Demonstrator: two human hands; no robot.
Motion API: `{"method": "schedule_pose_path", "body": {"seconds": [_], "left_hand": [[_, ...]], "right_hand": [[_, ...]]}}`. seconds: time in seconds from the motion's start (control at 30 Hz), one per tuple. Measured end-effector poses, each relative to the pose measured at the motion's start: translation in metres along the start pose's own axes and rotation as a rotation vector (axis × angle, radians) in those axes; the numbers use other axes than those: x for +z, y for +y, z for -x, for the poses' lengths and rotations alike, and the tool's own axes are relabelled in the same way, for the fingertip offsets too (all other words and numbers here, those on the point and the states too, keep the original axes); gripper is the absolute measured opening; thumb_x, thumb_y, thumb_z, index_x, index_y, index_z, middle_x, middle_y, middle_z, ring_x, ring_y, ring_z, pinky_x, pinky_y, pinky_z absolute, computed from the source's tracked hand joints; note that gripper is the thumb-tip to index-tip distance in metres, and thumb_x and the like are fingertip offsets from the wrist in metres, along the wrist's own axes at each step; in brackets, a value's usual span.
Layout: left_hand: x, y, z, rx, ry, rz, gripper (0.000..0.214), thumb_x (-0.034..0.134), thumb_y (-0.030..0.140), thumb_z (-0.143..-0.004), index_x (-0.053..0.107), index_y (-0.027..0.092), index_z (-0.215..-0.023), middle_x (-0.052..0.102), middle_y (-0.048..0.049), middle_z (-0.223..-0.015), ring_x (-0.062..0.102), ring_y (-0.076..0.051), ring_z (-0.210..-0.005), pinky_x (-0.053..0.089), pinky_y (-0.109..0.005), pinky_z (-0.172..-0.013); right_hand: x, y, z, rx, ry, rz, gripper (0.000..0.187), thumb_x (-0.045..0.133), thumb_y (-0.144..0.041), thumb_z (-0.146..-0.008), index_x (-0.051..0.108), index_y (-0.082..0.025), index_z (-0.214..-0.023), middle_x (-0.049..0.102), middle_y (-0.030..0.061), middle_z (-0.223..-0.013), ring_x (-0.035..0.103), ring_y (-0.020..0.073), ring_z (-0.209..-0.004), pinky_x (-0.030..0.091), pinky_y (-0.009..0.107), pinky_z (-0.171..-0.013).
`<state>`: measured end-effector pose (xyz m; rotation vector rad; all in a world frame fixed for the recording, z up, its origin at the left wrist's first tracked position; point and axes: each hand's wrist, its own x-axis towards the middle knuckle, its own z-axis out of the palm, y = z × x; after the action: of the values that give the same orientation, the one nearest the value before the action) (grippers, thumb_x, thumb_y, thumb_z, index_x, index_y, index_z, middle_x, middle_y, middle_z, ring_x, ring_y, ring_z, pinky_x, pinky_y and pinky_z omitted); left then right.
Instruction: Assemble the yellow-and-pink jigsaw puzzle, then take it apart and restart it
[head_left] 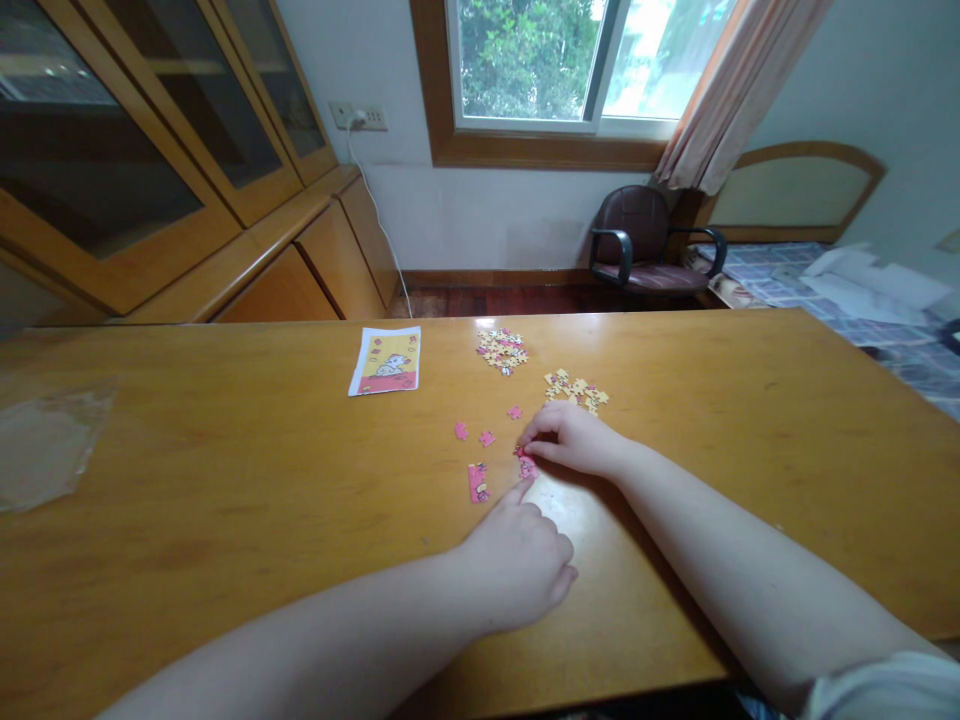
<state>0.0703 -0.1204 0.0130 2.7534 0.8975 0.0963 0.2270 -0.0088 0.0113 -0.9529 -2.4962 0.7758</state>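
Observation:
My right hand (571,437) pinches a small red-pink jigsaw puzzle piece (520,452) between thumb and fingertips, just above the table. Right below it lies a pink puzzle piece (528,468), touching or nearly touching the held one. The stretched index fingertip of my left hand (521,555) rests at the lower edge of that pink piece, while its other fingers curl loosely and hold nothing. To the left lies a small joined pink section (477,483) with a printed figure. Loose pink pieces (487,438) are scattered beyond it.
Two piles of mostly yellow pieces lie farther back, one pile (502,350) centrally and another pile (576,388) beyond my right hand. A picture card (388,362) with a white animal lies back left. A clear plastic bag (49,445) sits at the wooden table's (225,480) left.

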Motion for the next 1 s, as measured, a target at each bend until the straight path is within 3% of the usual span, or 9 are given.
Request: {"method": "schedule_pose_path", "body": {"seconds": [1.0], "left_hand": [[0.0009,-0.0002,0.0005,0.004,0.019,0.004,0.029,0.055,0.037,-0.087,0.068,0.018,-0.07,0.068,-0.0037,-0.064,0.064,-0.019,-0.068,0.035,-0.051,-0.104]], "right_hand": [[0.0025,-0.0011,0.0021,-0.142,-0.01,0.087,0.006,0.065,-0.014,-0.079,0.069,-0.019,-0.078,0.069,0.0024,-0.081,0.063,0.0151,-0.079,0.045,0.029,-0.079]]}}
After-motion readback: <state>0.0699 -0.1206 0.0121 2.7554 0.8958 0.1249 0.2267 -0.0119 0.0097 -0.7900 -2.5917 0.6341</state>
